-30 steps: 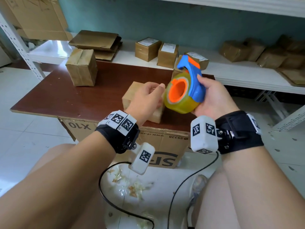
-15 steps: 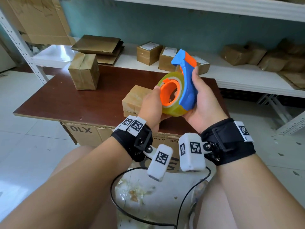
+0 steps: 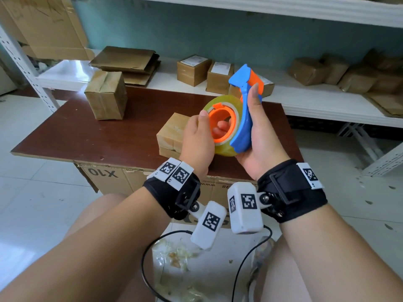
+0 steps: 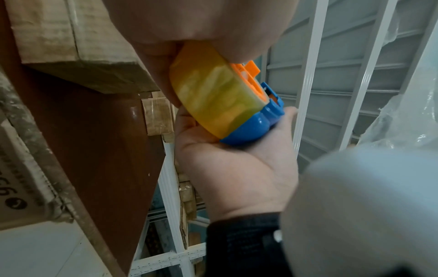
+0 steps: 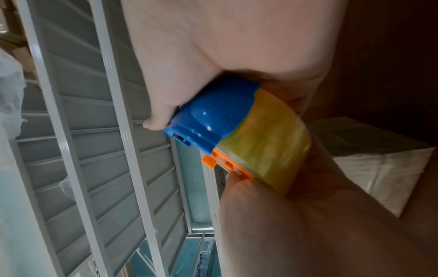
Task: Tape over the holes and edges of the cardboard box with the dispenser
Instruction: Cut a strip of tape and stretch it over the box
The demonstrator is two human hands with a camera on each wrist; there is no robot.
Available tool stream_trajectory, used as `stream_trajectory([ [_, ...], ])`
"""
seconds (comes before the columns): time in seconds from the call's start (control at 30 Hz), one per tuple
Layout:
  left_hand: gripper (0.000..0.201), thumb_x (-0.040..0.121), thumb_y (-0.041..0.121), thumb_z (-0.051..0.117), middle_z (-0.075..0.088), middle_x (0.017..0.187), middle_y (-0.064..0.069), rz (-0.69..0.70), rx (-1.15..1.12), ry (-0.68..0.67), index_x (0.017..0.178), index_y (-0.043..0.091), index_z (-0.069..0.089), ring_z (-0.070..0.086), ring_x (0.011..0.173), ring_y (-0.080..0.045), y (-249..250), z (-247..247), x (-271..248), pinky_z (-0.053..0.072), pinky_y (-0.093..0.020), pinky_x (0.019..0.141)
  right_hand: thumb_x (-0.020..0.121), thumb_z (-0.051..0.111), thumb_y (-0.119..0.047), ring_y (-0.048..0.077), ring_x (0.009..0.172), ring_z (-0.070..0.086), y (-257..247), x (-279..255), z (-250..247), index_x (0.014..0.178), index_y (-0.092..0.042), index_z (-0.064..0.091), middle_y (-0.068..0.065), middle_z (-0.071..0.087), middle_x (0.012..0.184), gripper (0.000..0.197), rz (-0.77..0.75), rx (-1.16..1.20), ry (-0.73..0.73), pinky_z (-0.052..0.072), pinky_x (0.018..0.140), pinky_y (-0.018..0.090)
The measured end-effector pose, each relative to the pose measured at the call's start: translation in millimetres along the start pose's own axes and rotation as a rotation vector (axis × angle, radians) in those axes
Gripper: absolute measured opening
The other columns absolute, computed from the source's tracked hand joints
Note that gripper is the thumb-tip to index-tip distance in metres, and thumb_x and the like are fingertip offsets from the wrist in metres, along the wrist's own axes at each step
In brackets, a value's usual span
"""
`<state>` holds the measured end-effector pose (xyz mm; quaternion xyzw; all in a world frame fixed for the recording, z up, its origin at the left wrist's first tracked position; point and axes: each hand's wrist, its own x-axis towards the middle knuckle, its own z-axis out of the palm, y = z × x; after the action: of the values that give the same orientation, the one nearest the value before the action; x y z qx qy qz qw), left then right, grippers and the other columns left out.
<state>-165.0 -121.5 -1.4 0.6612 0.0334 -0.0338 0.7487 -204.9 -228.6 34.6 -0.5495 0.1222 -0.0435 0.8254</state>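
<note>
At the centre of the head view both hands hold the dispenser (image 3: 239, 127) up above the desk (image 3: 109, 131). The right hand (image 3: 259, 140) grips its blue frame, thumb along the handle; the left hand (image 3: 197, 138) clasps the yellowish tape roll (image 3: 222, 149), thumb at the orange hub's rim. The cardboard box (image 3: 171, 134) lies on the desk just behind the left hand.

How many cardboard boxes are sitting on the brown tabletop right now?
2. One taller box stands at the tabletop's far left corner; one low box lies near the front edge, partly hidden behind the left hand.
</note>
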Motion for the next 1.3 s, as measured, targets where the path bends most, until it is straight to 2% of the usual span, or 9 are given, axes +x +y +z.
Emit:
stream_trajectory([
  [0.17, 0.050, 0.109, 0.058, 0.033, 0.071, 0.108, -0.007, 0.122, 0.080, -0.024, 0.107, 0.019, 0.064, 0.068, 0.101, -0.020, -2, -10, 5, 0.055, -0.049, 0.102, 0.073, 0.064, -0.078, 0.016, 0.076, 0.074, 2, -10, 5, 0.114, -0.017, 0.073, 0.004, 0.074, 0.080, 0.074, -0.029, -0.045, -0.030, 0.059, 0.083, 0.038],
  [0.27, 0.035, 0.116, 0.039, 0.038, 0.073, 0.107, -0.006, 0.106, 0.022, -0.149, 0.113, 0.020, 0.067, 0.067, 0.099, -0.017, 3, -19, 9, 0.055, -0.049, 0.104, 0.073, 0.070, -0.069, 0.017, 0.069, 0.067, -2, -16, 5, 0.103, -0.014, 0.072, 0.006, 0.068, 0.075, 0.062, -0.120, -0.125, -0.041, 0.059, 0.070, 0.032],
  [0.33, 0.029, 0.114, 0.028, 0.045, 0.076, 0.117, -0.004, 0.048, -0.125, -0.181, 0.127, 0.015, 0.068, 0.070, 0.107, -0.016, 10, -27, 12, 0.056, -0.043, 0.104, 0.078, 0.076, -0.060, 0.018, 0.062, 0.065, -5, -19, 1, 0.088, -0.010, 0.071, 0.009, 0.068, 0.070, 0.051, -0.198, -0.297, -0.025, 0.056, 0.062, 0.028],
  [0.4, 0.037, 0.108, 0.035, 0.052, 0.075, 0.128, -0.006, -0.017, -0.235, -0.138, 0.134, 0.013, 0.068, 0.069, 0.121, -0.016, 18, -36, 15, 0.052, -0.039, 0.107, 0.083, 0.084, -0.049, 0.019, 0.056, 0.064, -4, -19, -5, 0.076, -0.007, 0.070, 0.011, 0.067, 0.065, 0.045, -0.223, -0.441, -0.008, 0.053, 0.055, 0.026],
  [0.57, 0.051, 0.107, 0.049, 0.050, 0.074, 0.112, -0.010, -0.157, -0.386, -0.262, 0.125, 0.006, 0.070, 0.071, 0.103, -0.023, 30, -56, 16, 0.056, -0.037, 0.090, 0.075, 0.089, -0.060, 0.030, 0.062, 0.075, 3, -17, -11, 0.079, 0.009, 0.070, 0.017, 0.073, 0.066, 0.072, -0.213, -0.818, -0.028, 0.057, 0.061, 0.042],
  [0.73, 0.046, 0.101, 0.036, 0.063, 0.066, 0.122, -0.019, -0.323, -0.447, -0.312, 0.131, 0.002, 0.068, 0.064, 0.104, -0.031, 27, -65, 23, 0.054, -0.041, 0.098, 0.071, 0.086, -0.071, 0.034, 0.066, 0.074, 9, -19, -4, 0.073, 0.005, 0.070, 0.009, 0.073, 0.061, 0.077, -0.223, -0.963, -0.035, 0.060, 0.071, 0.056],
  [0.97, 0.022, 0.100, 0.021, 0.073, 0.073, 0.107, -0.015, -0.456, -0.332, -0.305, 0.111, 0.002, 0.071, 0.074, 0.088, -0.021, 29, -79, 29, 0.065, -0.032, 0.072, 0.073, 0.086, -0.069, 0.028, 0.063, 0.076, 10, -28, -2, 0.069, 0.004, 0.066, 0.006, 0.071, 0.057, 0.075, -0.236, -1.046, -0.055, 0.062, 0.068, 0.052],
  [1.17, 0.017, 0.099, 0.022, 0.073, 0.076, 0.095, -0.014, -0.473, -0.275, -0.318, 0.102, 0.006, 0.070, 0.078, 0.082, -0.019, 32, -92, 28, 0.066, -0.032, 0.071, 0.073, 0.084, -0.070, 0.024, 0.061, 0.076, 12, -27, -1, 0.070, 0.002, 0.067, 0.005, 0.071, 0.057, 0.075, -0.241, -1.083, -0.031, 0.061, 0.065, 0.047],
  [1.3, 0.036, 0.093, 0.034, 0.081, 0.066, 0.095, -0.010, -0.474, -0.240, -0.345, 0.115, 0.007, 0.070, 0.071, 0.082, -0.018, 32, -96, 29, 0.064, -0.035, 0.086, 0.075, 0.087, -0.064, 0.013, 0.051, 0.071, 16, -25, 2, 0.072, -0.002, 0.070, 0.007, 0.073, 0.059, 0.065, -0.155, -0.989, 0.000, 0.052, 0.050, 0.026],
])
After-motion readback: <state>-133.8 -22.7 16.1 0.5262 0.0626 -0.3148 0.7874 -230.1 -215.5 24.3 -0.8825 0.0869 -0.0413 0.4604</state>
